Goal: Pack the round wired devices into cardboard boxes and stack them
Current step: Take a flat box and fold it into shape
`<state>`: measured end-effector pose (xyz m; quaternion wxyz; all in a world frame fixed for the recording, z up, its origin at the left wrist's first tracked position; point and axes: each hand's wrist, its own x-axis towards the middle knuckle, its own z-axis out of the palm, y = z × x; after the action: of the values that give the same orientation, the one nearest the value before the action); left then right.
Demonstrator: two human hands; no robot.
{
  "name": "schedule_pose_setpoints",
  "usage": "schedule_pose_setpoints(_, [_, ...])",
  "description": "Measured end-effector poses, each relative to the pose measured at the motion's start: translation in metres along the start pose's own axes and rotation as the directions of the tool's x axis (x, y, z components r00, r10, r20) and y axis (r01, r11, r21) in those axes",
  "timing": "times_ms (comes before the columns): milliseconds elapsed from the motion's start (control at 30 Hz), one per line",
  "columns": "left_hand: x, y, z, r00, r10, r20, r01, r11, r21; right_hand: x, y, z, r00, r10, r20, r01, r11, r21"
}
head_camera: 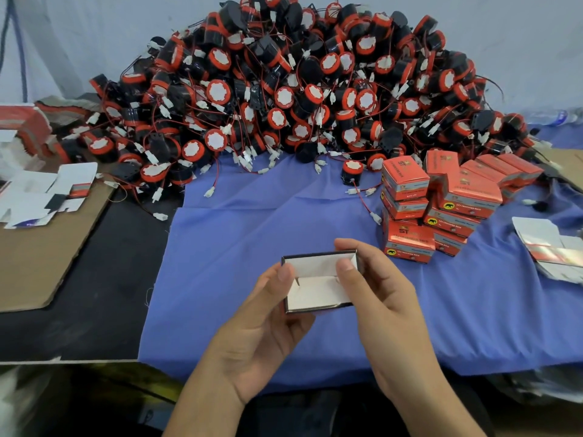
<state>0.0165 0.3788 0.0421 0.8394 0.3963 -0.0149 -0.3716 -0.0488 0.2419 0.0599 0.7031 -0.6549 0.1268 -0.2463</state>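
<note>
1 small cardboard box (317, 290) sits above the near middle of the blue cloth (252, 228), its open end up and its white inside showing. The left hand (262, 313) grips the box's left side, thumb hooked over the rim. The right hand (381, 298) grips the right side, thumb pressed on an inner flap, fingers behind the far wall. The box's outer print is hidden from this view.

Along the cloth's far edge lies a heap of round wired devices (299, 89), black with red rims and white faces. 1 lone device (351, 171) stands just in front of the heap.

On the cloth's right part, closed red boxes (441, 203) are stacked. "ST" reads on several, beside a yellow oval holding a black animal figure, and the smaller lines are too blurred to read.

Off the cloth's left side, flat box blanks (47, 190) lie on a brown cardboard sheet (41, 266). More blanks (549, 247) at its right edge are cut off by the frame.
</note>
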Motion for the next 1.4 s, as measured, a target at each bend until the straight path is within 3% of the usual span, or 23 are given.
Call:
schedule_pose_setpoints(333, [0.003, -0.015, 0.005, 0.982, 0.189, 0.014, -0.188, 0.979, -0.075, -0.001, -0.001, 0.002, 0.999, 0.008, 0.043, -0.006, 0.999, -0.044])
schedule_pose_setpoints(633, [0.003, -0.02, 0.0, 0.966, 0.245, 0.085, -0.24, 0.969, -0.062, -0.005, 0.0, 0.004, 0.999, -0.025, 0.043, 0.028, 0.997, -0.072])
schedule_pose_setpoints(900, [0.0, -0.014, 0.002, 0.928, 0.336, 0.161, -0.363, 0.914, 0.181, -0.005, 0.004, -0.003, 0.998, 0.042, 0.055, -0.035, 0.992, -0.122])
schedule_pose_setpoints(1100, [-0.004, -0.018, 0.001, 0.935, 0.325, 0.14, -0.337, 0.939, 0.067, -0.006, 0.005, -0.011, 0.948, 0.165, 0.272, -0.161, 0.986, -0.039])
schedule_pose_setpoints(1233, [-0.005, -0.022, -0.002, 0.948, 0.292, 0.127, -0.295, 0.956, 0.002, -0.008, 0.003, -0.012, 0.922, 0.201, 0.33, -0.221, 0.975, 0.022])
schedule_pose_setpoints(1400, [-0.003, -0.02, -0.001, 0.946, 0.292, 0.138, -0.3, 0.953, 0.04, -0.01, 0.002, -0.014, 0.911, 0.232, 0.341, -0.273, 0.959, 0.076])
